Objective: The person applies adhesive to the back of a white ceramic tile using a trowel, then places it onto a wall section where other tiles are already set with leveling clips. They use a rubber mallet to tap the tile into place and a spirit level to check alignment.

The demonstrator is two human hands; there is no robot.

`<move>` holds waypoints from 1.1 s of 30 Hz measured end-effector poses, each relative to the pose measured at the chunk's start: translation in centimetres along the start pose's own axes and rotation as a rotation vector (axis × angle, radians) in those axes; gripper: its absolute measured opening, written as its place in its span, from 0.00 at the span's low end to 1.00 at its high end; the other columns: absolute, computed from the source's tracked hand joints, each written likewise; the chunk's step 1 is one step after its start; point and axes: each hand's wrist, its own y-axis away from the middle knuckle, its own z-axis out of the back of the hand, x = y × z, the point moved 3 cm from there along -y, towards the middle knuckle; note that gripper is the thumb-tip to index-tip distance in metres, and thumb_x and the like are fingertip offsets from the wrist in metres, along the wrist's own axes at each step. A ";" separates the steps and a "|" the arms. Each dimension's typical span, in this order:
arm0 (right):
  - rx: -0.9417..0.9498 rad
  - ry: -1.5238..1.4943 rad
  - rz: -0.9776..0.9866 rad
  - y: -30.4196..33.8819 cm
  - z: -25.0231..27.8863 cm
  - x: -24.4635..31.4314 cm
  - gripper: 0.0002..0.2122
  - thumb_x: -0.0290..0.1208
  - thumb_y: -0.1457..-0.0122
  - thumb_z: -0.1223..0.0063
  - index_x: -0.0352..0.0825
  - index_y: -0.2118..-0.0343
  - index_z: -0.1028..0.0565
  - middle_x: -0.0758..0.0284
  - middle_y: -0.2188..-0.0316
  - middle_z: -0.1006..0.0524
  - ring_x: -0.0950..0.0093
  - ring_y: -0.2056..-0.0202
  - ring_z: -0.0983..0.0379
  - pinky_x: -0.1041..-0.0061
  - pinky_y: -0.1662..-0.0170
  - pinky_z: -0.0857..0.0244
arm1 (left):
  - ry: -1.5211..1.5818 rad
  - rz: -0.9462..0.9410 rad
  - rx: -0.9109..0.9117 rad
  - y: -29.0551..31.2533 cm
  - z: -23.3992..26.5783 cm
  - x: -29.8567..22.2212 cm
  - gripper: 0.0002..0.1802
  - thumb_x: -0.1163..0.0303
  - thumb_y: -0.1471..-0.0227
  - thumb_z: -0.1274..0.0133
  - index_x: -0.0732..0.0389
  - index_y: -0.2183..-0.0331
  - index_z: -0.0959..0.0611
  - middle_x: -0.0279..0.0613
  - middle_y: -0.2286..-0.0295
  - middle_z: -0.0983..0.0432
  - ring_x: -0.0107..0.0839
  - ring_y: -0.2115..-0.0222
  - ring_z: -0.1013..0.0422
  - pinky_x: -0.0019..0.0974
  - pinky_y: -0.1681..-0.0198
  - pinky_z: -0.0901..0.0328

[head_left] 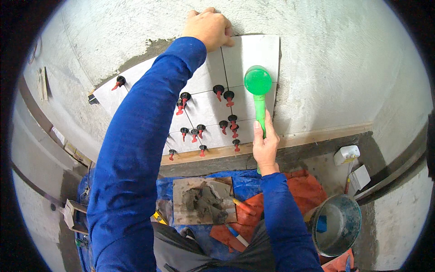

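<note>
White wall tiles (206, 106) stand in rows against the rough wall, with dark joints between them. Black levelling caps with red T-handles (229, 98) sit along those joints. My left hand (209, 29) is at the tiles' top edge, beside a vertical joint. Its fingers are curled, and what they hold, if anything, is hidden. My right hand (266, 147) is wrapped around the handle of a green mallet (258, 80). The round mallet head points up and shows in front of the right-hand tile column; I cannot tell whether it touches.
A board (179, 211) with grey mortar lies on a blue tarp (165, 188). An orange-handled tool (244, 207) rests at its right, near orange cloth (299, 190). A dark bucket (337, 225) stands at the lower right, below a white container (348, 154). A wooden batten (312, 136) runs under the tiles.
</note>
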 end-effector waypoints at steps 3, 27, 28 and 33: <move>0.043 0.010 -0.067 0.0 0.1 -0.4 0.23 0.33 0.29 0.49 0.30 0.35 0.33 0.48 0.44 0.23 0.58 0.46 0.22 0.66 0.45 0.30 | -0.003 0.000 -0.008 0.0 0.1 0.0 0.14 0.49 0.58 0.30 0.42 0.68 0.09 0.30 0.67 0.15 0.32 0.50 0.27 0.52 0.47 0.39; 0.061 0.006 -0.089 0.8 -0.1 -2.1 0.24 0.33 0.28 0.49 0.34 0.32 0.35 0.74 0.74 0.26 0.87 0.80 0.38 0.80 0.78 0.39 | 0.038 -0.083 0.055 -0.1 0.4 0.9 0.13 0.54 0.54 0.34 0.44 0.65 0.09 0.36 0.65 0.17 0.39 0.51 0.27 0.54 0.45 0.39; 0.045 0.008 -0.069 0.8 -0.2 -1.9 0.24 0.33 0.28 0.49 0.34 0.32 0.35 0.74 0.73 0.26 0.87 0.80 0.38 0.80 0.78 0.39 | 0.037 -0.081 0.047 -0.1 0.3 0.8 0.13 0.54 0.54 0.34 0.45 0.65 0.09 0.36 0.65 0.17 0.39 0.51 0.27 0.54 0.45 0.39; -0.029 0.048 0.045 0.5 -0.3 -0.3 0.23 0.31 0.29 0.49 0.32 0.34 0.33 0.62 0.60 0.19 0.77 0.67 0.24 0.75 0.63 0.29 | 0.000 -0.067 0.009 -0.2 0.2 0.6 0.10 0.57 0.56 0.31 0.44 0.68 0.09 0.30 0.67 0.15 0.35 0.53 0.25 0.52 0.47 0.39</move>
